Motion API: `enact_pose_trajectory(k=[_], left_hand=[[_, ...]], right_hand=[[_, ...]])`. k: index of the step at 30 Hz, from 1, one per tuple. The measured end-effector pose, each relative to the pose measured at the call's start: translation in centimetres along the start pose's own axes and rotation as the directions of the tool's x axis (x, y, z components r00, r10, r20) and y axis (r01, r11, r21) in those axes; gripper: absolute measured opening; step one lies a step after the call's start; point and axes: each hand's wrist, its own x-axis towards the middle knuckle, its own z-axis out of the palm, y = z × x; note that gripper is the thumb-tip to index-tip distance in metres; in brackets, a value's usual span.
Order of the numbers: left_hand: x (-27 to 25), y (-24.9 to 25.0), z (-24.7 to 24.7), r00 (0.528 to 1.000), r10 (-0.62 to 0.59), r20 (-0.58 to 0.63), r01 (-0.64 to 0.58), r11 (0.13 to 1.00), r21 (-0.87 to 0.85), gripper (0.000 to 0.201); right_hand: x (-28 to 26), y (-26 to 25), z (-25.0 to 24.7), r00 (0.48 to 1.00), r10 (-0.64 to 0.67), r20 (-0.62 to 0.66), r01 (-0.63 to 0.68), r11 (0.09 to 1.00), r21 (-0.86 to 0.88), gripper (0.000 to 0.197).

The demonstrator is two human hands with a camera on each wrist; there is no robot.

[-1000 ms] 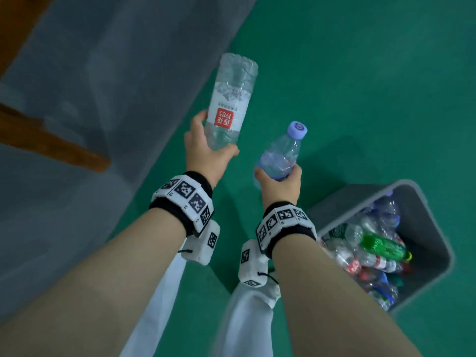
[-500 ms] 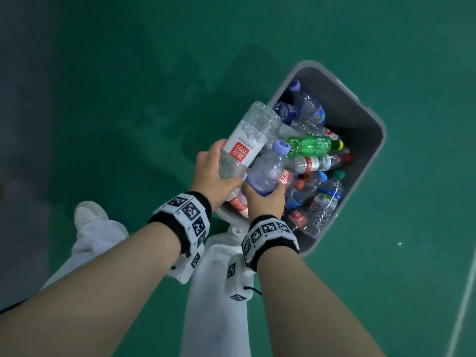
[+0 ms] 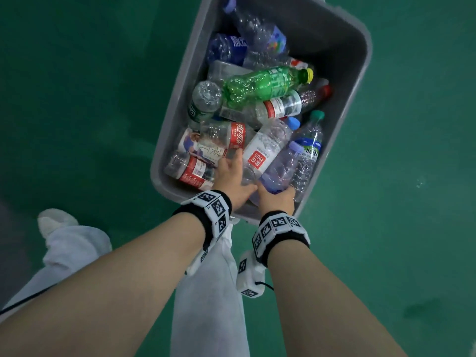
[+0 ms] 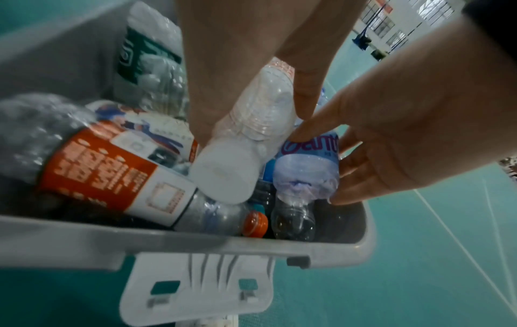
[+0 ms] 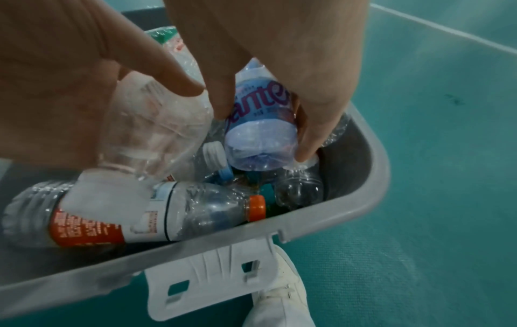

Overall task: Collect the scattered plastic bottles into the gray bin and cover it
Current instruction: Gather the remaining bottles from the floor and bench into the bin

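The gray bin point(image 3: 367, 55) stands on the green floor, holding several plastic bottles. My left hand point(image 3: 235, 176) grips a clear bottle with a white label and red square point(image 3: 260, 150), lowered onto the pile at the bin's near end. Beside it, my right hand point(image 3: 277, 194) grips a pale purple bottle point(image 3: 282, 166) by its base. In the left wrist view my left hand point(image 4: 254, 119) is curled round the clear bottle point(image 4: 246, 137) above the bin's rim point(image 4: 167, 241). In the right wrist view my right hand point(image 5: 263, 132) pinches the purple bottle point(image 5: 260, 124) between thumb and fingers.
A white latch clip point(image 5: 209, 276) hangs from the bin's near rim point(image 5: 349, 199). My legs in white trousers point(image 3: 206, 292) and a white shoe point(image 3: 55, 222) stand right against that side. A green bottle point(image 3: 262, 85) lies on top of the pile.
Both hands came from out over the floor to the bin and lowered their bottles onto the pile. The bin now fills the upper middle of the head view.
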Motion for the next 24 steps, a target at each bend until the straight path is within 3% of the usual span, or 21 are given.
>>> enact_pose_trajectory(k=[6,10,14,18,24], left_hand=[[2.1,-0.2,1.6,0.993,0.001,-0.120,0.015,0.991,0.134,0.097],[2.3,-0.1,2.0,0.994,0.010,-0.108,0.018,0.966,0.260,0.098],[2.0,0.1,1.9,0.995,-0.018,-0.097,0.050,0.943,0.331,0.097],[0.9,0.1,0.9,0.993,-0.079,-0.091,0.101,0.957,0.271,0.080],[-2.4,-1.3,-3.5,0.975,-0.066,-0.210,0.074,0.997,0.032,0.030]], right_hand=[[0.9,1.1,1.0,0.996,-0.044,0.076,0.048,0.998,-0.042,0.075],[1.3,1.5,0.3,0.991,-0.035,0.130,0.057,0.984,-0.170,0.052],[1.1,1.4,-0.5,0.984,-0.022,0.179,0.075,0.953,-0.292,0.048],[-0.3,0.9,-1.1,0.985,-0.053,0.167,0.105,0.943,-0.317,0.035],[-4.8,-1.4,-1.5,0.980,-0.094,0.175,0.141,0.950,-0.277,0.030]])
